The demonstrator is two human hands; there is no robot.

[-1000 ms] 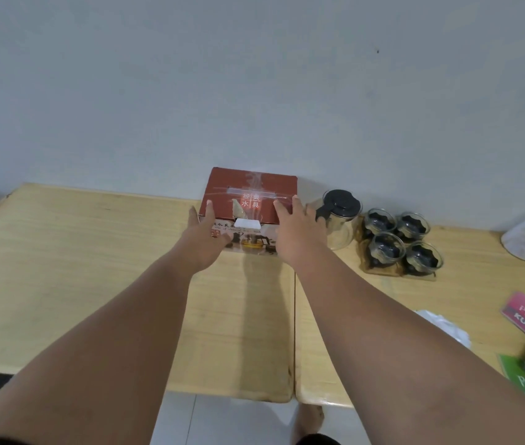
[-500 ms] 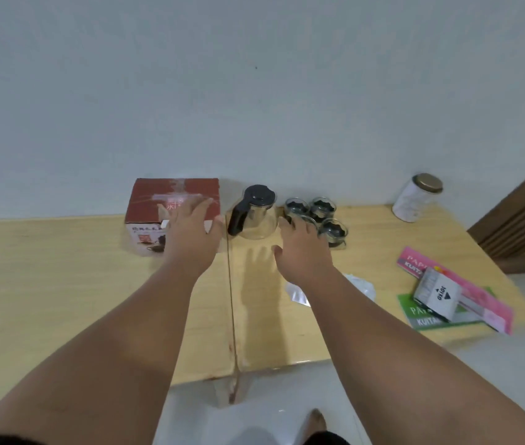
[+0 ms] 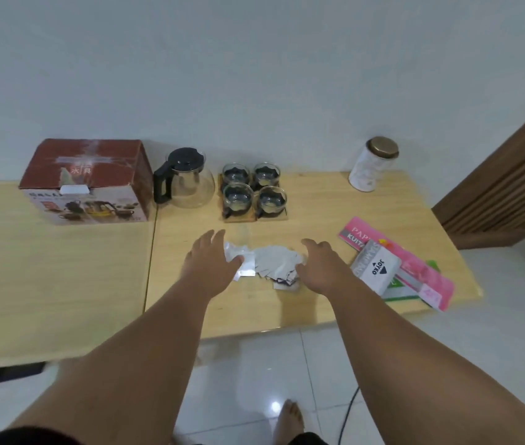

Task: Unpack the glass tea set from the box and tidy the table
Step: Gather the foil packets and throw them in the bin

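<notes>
Hands first: our left hand (image 3: 211, 263) and right hand (image 3: 320, 268) reach out over the wooden table (image 3: 62, 277), fingers spread and loose, grasping nothing. They flank a scatter of clear plastic wrappers (image 3: 267, 264); the left hand's fingers overlap the near-left edge of the pile, while the right hand sits just beside its right edge, and we cannot tell whether either truly touches.

Behind them, along the wall, our glass tea set stands unpacked. The glass teapot (image 3: 190, 184) is upright with its black lid on, its black handle pointing left toward the red box (image 3: 86, 181), which sits closed just beside it, long axis running left to right along the wall. To the pot's right, four glass cups (image 3: 253, 191) stand upright in a two-by-two square on a small wooden tray (image 3: 256, 217).

Farther right, a white canister (image 3: 371, 165) with a brass-coloured lid leans slightly. Near the table's right edge, a white packet (image 3: 376, 268) rests on pink and green booklets (image 3: 415, 268), whose long axis runs diagonally.
</notes>
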